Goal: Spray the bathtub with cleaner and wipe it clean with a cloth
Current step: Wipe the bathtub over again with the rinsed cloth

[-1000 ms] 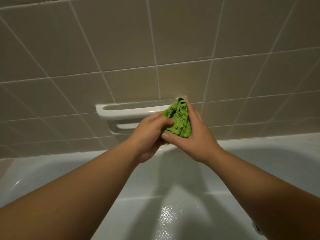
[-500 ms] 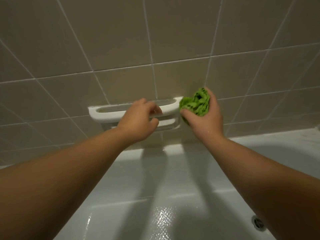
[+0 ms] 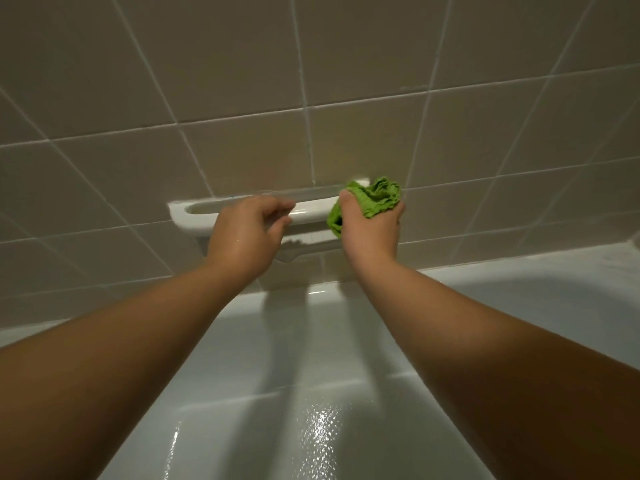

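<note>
Both arms reach over the tub (image 3: 519, 306) toward the tiled wall (image 3: 242, 81). The right hand (image 3: 372, 230) holds a green cloth (image 3: 375, 200), bunched into a wad. Its fingers are curled round the wad from below and the side, the thumb up along the left edge, so most of the cloth bulges out above and beyond the fingers. The wad sits against the right end of a white grab bar (image 3: 194, 214) fixed to the wall, and covers that end; whether the cloth presses on the bar or only touches it I cannot tell.

The left hand (image 3: 244, 233) is at the middle of the bar, left of the cloth and apart from it. Its fingers are loosely curled, the tips lying over the front of the rail, the thumb just below them. They look narrow rather than spread, but whether they truly grip the rail or only rest on it cannot be told from this angle.

Below the fingers of both hands, the rim of the tub runs along the foot of the wall. Nearer the camera, between the forearms, the tub floor shines wet, with a patterned glare patch. Shadows of both arms fall across the tub's inner wall.
</note>
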